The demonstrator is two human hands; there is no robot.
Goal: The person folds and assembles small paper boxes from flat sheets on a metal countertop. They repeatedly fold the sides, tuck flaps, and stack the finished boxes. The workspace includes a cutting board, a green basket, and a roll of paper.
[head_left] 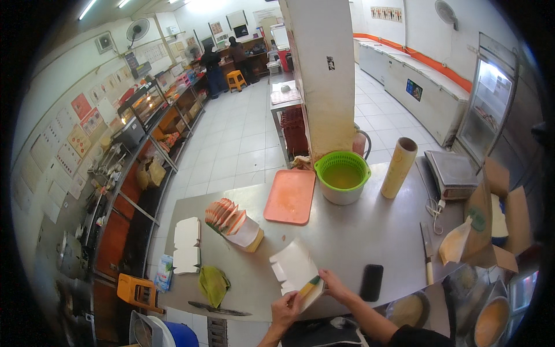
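Close to the front edge of the steel table, both my hands hold a partly folded white paper carton [296, 263] with a green and yellow printed flap. My left hand [285, 309] pinches the flap's lower left end. On its right edge, the fingers of my right hand [335, 285] are closed. Left of the carton lies a nested row of folded cartons [228, 218], white with orange and green print. Flat white carton blanks [187, 247] rest at the table's left end. A black phone [372, 283] lies right of my right hand.
A green cloth [213, 285] and a dark knife [218, 309] lie at front left. Farther back are an orange tray [290, 196], a green basket in a bucket [342, 173] and an upright film roll [399, 168]. Another knife [427, 251], a scale [452, 175] and an open cardboard box [517, 222] are right.
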